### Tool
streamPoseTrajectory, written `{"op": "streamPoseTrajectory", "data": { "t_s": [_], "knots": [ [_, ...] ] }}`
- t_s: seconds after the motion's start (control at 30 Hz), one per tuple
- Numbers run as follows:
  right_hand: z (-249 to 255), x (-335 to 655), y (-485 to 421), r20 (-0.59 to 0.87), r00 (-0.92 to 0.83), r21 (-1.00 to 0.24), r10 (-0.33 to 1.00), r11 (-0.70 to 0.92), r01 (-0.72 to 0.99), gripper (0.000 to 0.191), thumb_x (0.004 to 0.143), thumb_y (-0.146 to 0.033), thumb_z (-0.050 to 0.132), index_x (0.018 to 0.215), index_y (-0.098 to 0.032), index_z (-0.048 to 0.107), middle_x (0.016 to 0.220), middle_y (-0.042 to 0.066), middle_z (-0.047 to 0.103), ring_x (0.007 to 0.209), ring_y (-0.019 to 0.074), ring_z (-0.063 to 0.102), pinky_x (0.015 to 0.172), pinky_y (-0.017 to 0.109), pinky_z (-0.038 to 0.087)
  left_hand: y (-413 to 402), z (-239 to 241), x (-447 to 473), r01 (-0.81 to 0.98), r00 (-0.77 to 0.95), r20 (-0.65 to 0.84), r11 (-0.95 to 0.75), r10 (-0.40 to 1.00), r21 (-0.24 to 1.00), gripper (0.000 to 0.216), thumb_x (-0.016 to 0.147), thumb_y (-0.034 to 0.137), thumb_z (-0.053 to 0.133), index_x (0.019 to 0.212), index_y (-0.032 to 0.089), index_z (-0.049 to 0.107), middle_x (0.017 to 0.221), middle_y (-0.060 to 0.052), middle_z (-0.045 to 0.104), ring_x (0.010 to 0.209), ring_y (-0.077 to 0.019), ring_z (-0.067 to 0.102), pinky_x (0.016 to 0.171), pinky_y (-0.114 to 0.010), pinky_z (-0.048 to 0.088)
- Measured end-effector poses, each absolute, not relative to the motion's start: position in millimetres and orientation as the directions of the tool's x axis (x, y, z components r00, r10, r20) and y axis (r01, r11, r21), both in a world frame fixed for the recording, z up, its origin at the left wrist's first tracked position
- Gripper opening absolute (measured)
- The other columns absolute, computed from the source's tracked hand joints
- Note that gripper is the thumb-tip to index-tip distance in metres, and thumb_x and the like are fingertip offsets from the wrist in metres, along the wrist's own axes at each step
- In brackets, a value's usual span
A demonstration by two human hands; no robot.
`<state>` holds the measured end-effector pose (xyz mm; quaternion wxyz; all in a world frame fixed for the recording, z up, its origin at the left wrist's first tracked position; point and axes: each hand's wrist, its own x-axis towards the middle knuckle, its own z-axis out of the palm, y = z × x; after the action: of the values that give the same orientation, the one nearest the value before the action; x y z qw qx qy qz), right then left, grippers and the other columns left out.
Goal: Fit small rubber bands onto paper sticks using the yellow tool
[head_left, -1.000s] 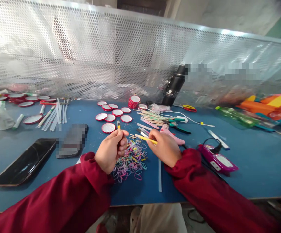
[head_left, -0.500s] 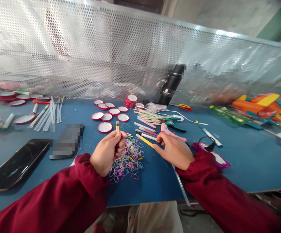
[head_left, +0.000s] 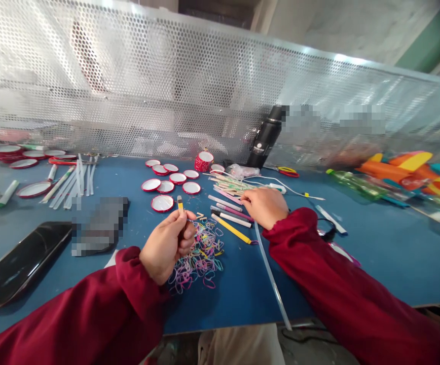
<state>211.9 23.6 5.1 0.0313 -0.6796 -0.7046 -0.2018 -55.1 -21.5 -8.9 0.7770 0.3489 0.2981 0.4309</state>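
Note:
My left hand (head_left: pixel 169 244) is closed in a pinch on a short yellow-and-dark stick (head_left: pixel 180 204), held upright above a heap of small coloured rubber bands (head_left: pixel 200 256). My right hand (head_left: pixel 264 205) reaches forward over a cluster of thin sticks and straws (head_left: pixel 229 186) on the blue table (head_left: pixel 387 258); its fingers curl down out of sight. A long yellow stick (head_left: pixel 232 229) lies on the table just left of that wrist, beside a white one (head_left: pixel 236 219) and a pink one (head_left: pixel 231 212).
Red-rimmed round lids (head_left: pixel 170 182) lie behind the bands. A black bottle (head_left: pixel 264 138) stands against the perforated metal screen (head_left: pixel 167 91). A phone (head_left: pixel 18 266) lies at left. More sticks and lids sit far left, colourful toy parts (head_left: pixel 402 170) at right. A clear strip (head_left: pixel 272 279) overhangs the front edge.
My right hand let go of the long yellow stick, which now lies on the table, and moved forward to the stick cluster. My left hand kept hold of the short stick.

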Motion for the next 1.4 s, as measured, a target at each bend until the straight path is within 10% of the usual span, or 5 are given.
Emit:
{"op": "streamPoseTrajectory", "data": {
  "t_s": [1.4],
  "knots": [
    [-18.9,223.6,45.6,0.233,0.000,0.141,0.973,-0.034,0.989,0.014,0.085,-0.028,0.060,0.082,-0.025,0.073,0.090,0.002,0.076,0.089,0.0197,0.066,0.079,0.031,0.039,-26.5,-5.2,-53.4,-0.362,0.502,-0.292,0.504,0.814,0.785,0.010,0.097,0.020,0.041,0.094,0.016,0.050,0.071,0.002,0.043,0.053,-0.0054,0.039,0.046,-0.015,0.025]
  ]
}}
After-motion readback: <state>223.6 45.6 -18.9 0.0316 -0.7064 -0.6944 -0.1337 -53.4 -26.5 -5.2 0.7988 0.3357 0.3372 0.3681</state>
